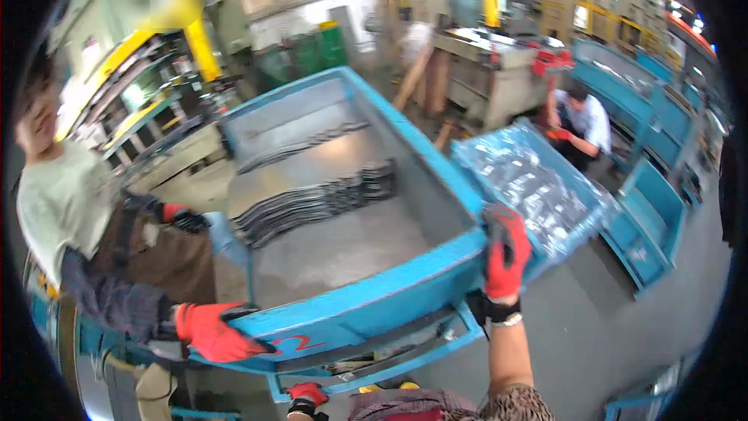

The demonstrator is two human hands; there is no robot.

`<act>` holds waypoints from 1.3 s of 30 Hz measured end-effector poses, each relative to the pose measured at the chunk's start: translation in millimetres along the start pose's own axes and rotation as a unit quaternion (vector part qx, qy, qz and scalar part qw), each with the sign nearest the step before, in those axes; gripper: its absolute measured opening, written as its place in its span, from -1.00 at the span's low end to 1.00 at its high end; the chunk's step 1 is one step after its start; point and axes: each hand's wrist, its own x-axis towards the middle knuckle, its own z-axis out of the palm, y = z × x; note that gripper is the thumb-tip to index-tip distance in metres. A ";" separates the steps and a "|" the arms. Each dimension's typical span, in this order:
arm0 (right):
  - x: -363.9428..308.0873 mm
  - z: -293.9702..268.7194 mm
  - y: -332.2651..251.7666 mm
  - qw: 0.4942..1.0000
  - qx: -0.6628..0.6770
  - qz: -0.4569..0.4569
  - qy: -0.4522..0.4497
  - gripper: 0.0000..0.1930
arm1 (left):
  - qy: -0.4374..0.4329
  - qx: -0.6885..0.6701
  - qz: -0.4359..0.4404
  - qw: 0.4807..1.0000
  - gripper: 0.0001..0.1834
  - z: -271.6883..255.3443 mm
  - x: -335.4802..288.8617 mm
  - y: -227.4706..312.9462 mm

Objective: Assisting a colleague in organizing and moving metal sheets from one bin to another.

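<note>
A large blue metal bin (366, 304) with a grey inside stands tilted in front of me. Rows of curved dark metal strips (319, 199) lie in it. My right hand (505, 253), in a red glove, is shut on the bin's near right corner. My left hand (306, 396), also in a red glove, shows only partly at the lower edge, beneath the bin's bottom frame; its grip is hidden. A co-worker on the left holds the bin too, one red-gloved hand (212, 333) on the near left corner and the other hand (184, 218) at the left rim.
A second blue bin (623, 214), filled with shiny small metal parts (534, 179), stands right of the big one. More blue bins line the right side. A person (580, 121) crouches at the back right near grey and yellow machines. The floor is grey concrete.
</note>
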 end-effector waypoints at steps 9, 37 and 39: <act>27.2 -18.7 -4.0 0.976 -0.146 -0.136 -0.087 -0.61 | -0.043 -0.026 0.023 0.998 -0.04 -9.1 20.3 -8.0; 6.5 2.7 2.8 0.994 -0.076 -0.082 0.016 -0.59 | 0.006 -0.035 0.021 0.999 -0.19 -9.1 -2.1 -2.4; 3.1 4.6 5.6 0.994 -0.071 -0.080 0.019 -0.58 | 0.012 -0.016 0.014 1.000 -0.16 -4.8 -0.2 -2.0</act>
